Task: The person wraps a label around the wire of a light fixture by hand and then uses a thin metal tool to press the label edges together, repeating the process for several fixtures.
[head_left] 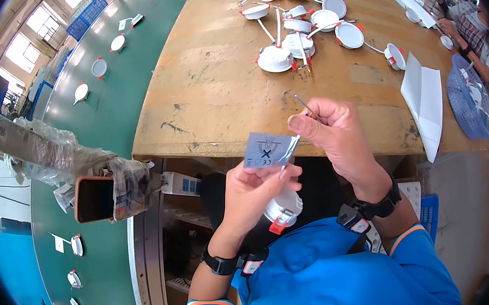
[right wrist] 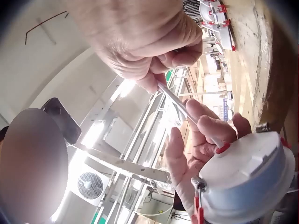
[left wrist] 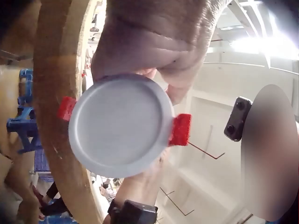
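Note:
My left hand [head_left: 255, 193] grips a round white downlight [head_left: 283, 208] with red-tipped spring clips, and its fingers are around the cable close to the lamp. A grey printed label [head_left: 263, 149] stands up from these fingers. In the left wrist view the flat face of the downlight [left wrist: 121, 126] shows, a red clip [left wrist: 181, 129] at its side. My right hand [head_left: 338, 134] pinches the far part of the white cable [right wrist: 180, 105], which runs taut between the hands from the lamp's back. A thin dark end [head_left: 305, 104] pokes out above the right fingertips.
Several more downlights [head_left: 275, 59] with cables crowd the back of the wooden table [head_left: 203, 97]. A folded white sheet [head_left: 424, 104] and a blue basket [head_left: 470, 99] are at the right. On the left, a green conveyor [head_left: 97, 168] carries spaced lamps behind a phone [head_left: 94, 198] on a wrapped arm.

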`<state>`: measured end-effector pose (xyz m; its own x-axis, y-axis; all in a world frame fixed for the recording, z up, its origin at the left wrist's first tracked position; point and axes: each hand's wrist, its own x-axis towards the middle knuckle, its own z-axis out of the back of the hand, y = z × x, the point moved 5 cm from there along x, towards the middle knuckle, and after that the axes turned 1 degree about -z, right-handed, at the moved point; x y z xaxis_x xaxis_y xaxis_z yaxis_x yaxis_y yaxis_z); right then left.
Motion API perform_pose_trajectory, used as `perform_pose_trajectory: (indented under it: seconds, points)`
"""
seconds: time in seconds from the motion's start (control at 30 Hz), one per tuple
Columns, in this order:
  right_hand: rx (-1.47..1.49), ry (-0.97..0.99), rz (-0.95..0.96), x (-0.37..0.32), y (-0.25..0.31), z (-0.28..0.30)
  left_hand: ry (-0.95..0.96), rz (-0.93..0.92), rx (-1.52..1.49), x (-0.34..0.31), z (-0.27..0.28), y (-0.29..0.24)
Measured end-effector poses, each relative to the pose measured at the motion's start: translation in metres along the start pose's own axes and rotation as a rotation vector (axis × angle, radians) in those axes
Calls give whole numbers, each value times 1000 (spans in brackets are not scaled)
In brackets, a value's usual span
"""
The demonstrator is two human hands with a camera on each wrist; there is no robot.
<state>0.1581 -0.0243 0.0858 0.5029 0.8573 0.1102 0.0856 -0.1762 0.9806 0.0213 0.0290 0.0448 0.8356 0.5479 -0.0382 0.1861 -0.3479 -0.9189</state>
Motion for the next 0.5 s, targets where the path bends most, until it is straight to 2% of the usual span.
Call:
perform_pose_trajectory:
  seconds: [0.1,0.27,0.37,0.5]
  points:
    - [-45,6,42,0,-4,1,-50,60,-41,4,11,2]
    - [-160,5,67,-4,-2,6,-21,30,148,7,11,-16]
    - [-224,37,48,-9,-3,9,91,101,192,15,20,-22]
    - [-367,129,-121,-15,1,14,255,200,496,29,19,-47]
